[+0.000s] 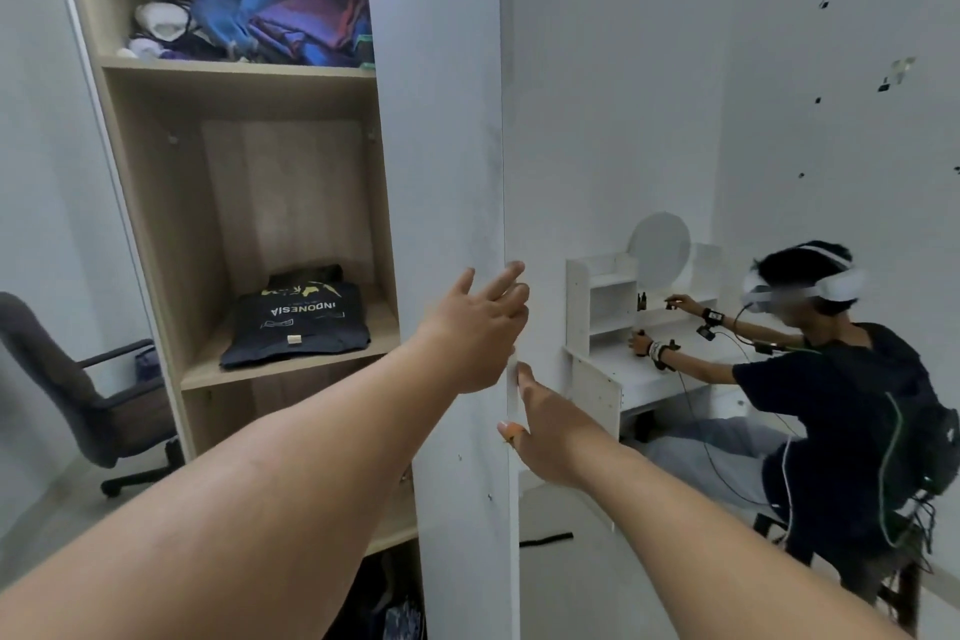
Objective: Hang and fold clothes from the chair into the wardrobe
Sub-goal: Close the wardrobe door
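The wardrobe (150, 203) stands open on the left, its white door (441, 120) swung out toward me. My left hand (475, 333) rests flat against the door's edge, fingers spread. My right hand (550, 424) touches the door's white handle (513, 392) from the right side, fingers partly hidden behind the edge. A folded black shirt (298, 322) printed INDONESIA lies on the middle shelf. Blue and purple clothes (291, 18) are piled on the top shelf. The dark office chair (72, 395) stands at the left, with no clothes visible on it.
A second person (841, 411) wearing a headset and wrist devices sits at the right, working at a white vanity desk (623, 364) with a round mirror. Dark items show in the wardrobe's bottom compartment (387, 603). A black strip (545, 539) lies on the floor.
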